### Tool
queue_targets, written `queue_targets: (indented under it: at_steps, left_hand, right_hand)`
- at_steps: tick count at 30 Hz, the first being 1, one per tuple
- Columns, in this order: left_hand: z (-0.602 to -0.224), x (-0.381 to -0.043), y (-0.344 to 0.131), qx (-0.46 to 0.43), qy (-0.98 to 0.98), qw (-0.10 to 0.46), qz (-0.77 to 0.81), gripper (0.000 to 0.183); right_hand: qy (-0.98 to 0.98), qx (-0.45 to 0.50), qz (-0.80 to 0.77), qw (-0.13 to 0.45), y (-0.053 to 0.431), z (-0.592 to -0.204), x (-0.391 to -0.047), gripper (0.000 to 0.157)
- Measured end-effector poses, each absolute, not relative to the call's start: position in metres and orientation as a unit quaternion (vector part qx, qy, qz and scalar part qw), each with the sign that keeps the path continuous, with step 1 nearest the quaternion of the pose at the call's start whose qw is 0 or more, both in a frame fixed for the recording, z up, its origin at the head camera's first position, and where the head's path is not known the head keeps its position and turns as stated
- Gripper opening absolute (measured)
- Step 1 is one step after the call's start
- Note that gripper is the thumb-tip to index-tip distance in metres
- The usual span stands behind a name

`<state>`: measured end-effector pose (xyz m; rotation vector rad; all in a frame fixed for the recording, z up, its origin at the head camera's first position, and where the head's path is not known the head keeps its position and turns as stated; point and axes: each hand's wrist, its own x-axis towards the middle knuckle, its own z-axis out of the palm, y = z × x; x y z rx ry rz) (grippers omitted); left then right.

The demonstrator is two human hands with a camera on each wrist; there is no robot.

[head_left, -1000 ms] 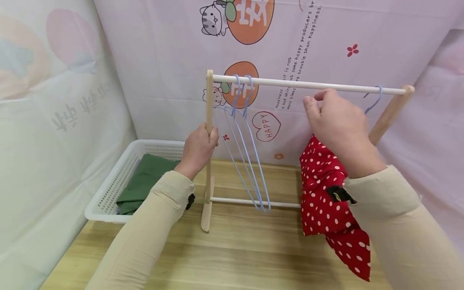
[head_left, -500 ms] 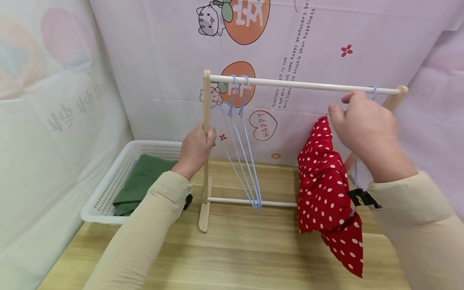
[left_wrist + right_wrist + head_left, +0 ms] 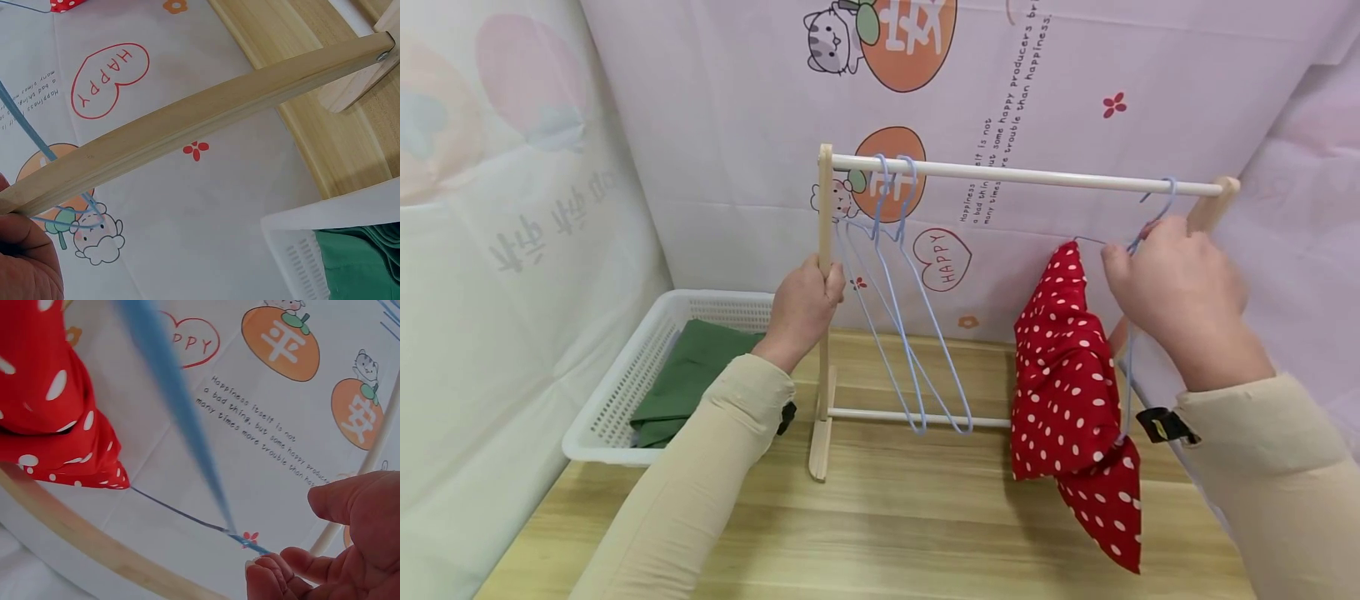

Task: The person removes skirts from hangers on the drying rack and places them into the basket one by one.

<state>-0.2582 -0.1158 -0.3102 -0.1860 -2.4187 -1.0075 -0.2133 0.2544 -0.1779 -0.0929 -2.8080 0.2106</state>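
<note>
Wood is grasped by the left grip point(image 3: 803, 304), its fingers wrapped round the slim, pale upright post point(image 3: 826, 204) of a small rack; the right grip point(image 3: 1176, 287) is placed below the far end of the round white rail point(image 3: 1030, 175), its bent fingers set at the neck of a thin, light-blue hanger point(image 3: 187, 422), the thumb seen apart from them in the right wrist view; whether that hanger is truly pinched cannot be told. By its hook the hanger is hung on the rail, near the right-hand wooden post point(image 3: 1210, 212); from it a red cloth with white dots point(image 3: 1060, 375) is draped, bunched toward one shoulder, with part of the wire left exposed. Two bare light-blue hangers point(image 3: 913, 177) are hooked side by side near the rail's left end; beyond the left forearm, a white perforated plastic basket point(image 3: 617, 383) is seen on the wood-grained counter point(image 3: 925, 517), with folded dark-green fabric point(image 3: 700, 371) kept inside; the scene is backed by a white printed sheet point(image 3: 722, 150).
</note>
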Motion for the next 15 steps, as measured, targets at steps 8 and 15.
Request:
queue_targets:
  at_steps: [8, 15]
  left_hand:
    - [-0.311, -0.259, -0.115, -0.072, -0.892, 0.246, -0.371, 0.037]
    - [-0.312, -0.259, -0.115, -0.075, -0.892, 0.247, -0.371, 0.037]
  right_hand:
    - [-0.990, -0.044, 0.055, 0.119, 0.269, -0.198, -0.217, 0.078]
    - [-0.996, -0.024, 0.072, 0.043, 0.280, -0.213, -0.224, 0.081]
